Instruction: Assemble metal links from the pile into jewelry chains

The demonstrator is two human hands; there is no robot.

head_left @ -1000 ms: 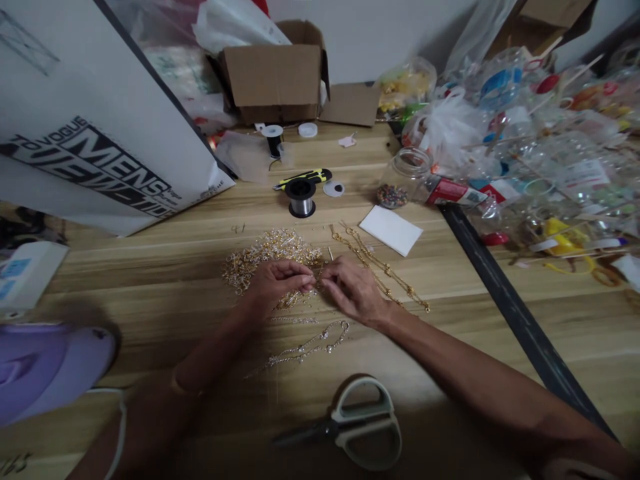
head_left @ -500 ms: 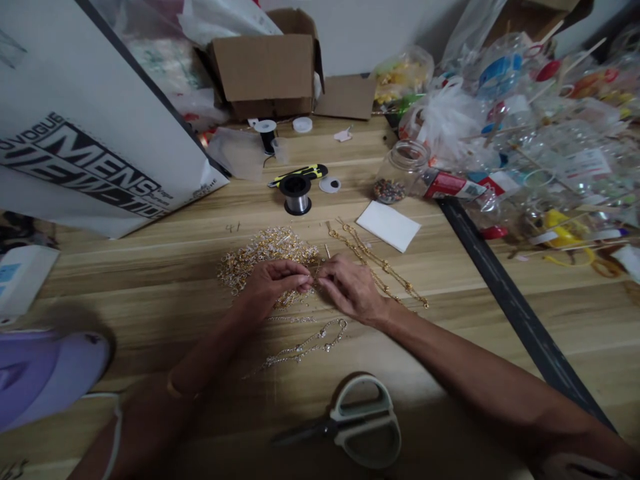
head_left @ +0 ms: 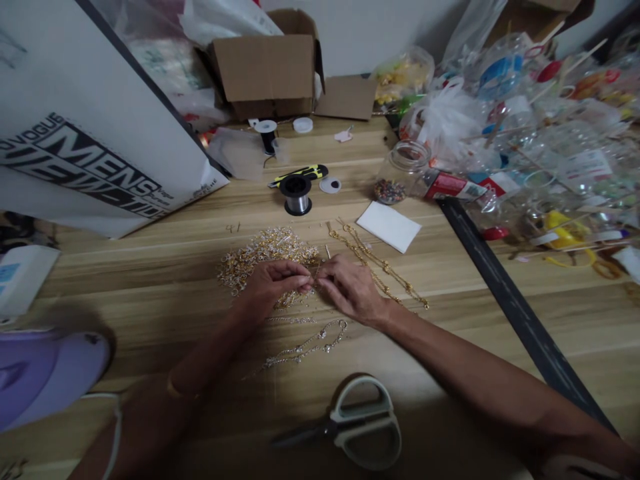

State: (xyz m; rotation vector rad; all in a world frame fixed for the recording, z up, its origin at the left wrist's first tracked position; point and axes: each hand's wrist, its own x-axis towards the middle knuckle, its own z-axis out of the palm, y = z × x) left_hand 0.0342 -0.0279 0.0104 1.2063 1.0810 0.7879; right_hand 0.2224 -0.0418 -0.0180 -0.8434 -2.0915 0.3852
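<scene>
My left hand and my right hand meet fingertip to fingertip over the wooden table, both pinched on a small gold piece too tiny to name. They rest at the near edge of a pile of gold and silver jewellery bits. A silver chain lies just below the hands. Two gold chains stretch away to the right of my right hand.
Grey-handled scissors lie near the front edge. Behind the pile sit a wire spool, a yellow-black knife, a white card, a bead jar and a cardboard box. Plastic clutter fills the right; a printed bag the left.
The hands have stayed together on the same spot, with only slight finger movement. The view shifted a little between the earliest frame and now.
</scene>
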